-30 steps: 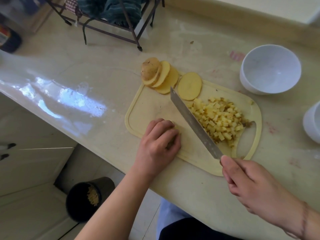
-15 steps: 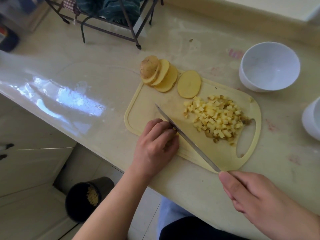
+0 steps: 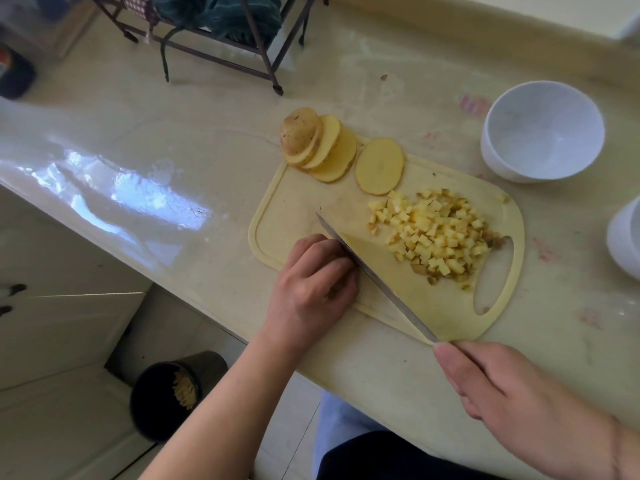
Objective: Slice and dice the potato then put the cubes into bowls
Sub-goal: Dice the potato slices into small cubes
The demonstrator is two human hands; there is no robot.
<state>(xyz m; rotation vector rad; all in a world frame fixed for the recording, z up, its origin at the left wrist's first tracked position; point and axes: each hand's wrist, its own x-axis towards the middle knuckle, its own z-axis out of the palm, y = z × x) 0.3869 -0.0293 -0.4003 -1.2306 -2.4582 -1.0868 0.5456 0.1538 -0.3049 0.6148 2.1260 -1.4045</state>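
- Head view: the right hand (image 3: 512, 400) gripped the knife (image 3: 374, 275), its blade laid slantwise across the cutting board (image 3: 277, 206).
- The left hand (image 3: 313, 289) lay curled on the board's near edge, knuckles against the blade; what it held could not be told.
- Potato cubes (image 3: 436, 233) were heaped near the handle hole.
- Potato slices (image 3: 332, 147) overlapped at the far corner.
- A white bowl (image 3: 540, 133) stood beyond the board.

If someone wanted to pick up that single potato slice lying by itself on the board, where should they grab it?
Probably by its rim. The lone slice lies flat on the cutting board, so pinch opposite edges from above, or slide a fingertip under the far edge. Come from the far side: cubes crowd its near right edge and the fanned slices sit close on its left.
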